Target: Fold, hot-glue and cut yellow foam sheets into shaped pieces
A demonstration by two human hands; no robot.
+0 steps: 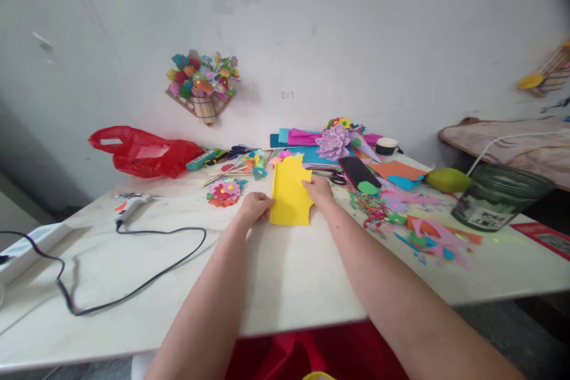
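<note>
A yellow foam sheet (289, 196) with cut-out edges is held up between my two hands over the middle of the white table. My left hand (256, 209) pinches its left edge near the lower corner. On the opposite side, my right hand (319, 189) grips the right edge. Left of the sheet lie finished foam flowers (225, 190) in red and pink. Just behind my right hand is a pair of scissors (338, 177), partly covered by a black phone-like slab (360, 173).
A glue gun (133, 208) with a looping black cord lies at left, near a white power strip (40, 249). A red plastic bag (146, 151) sits at the back. Foam scraps (431, 231), a green mango-like fruit (447, 180) and a glass jar (494, 199) occupy the right.
</note>
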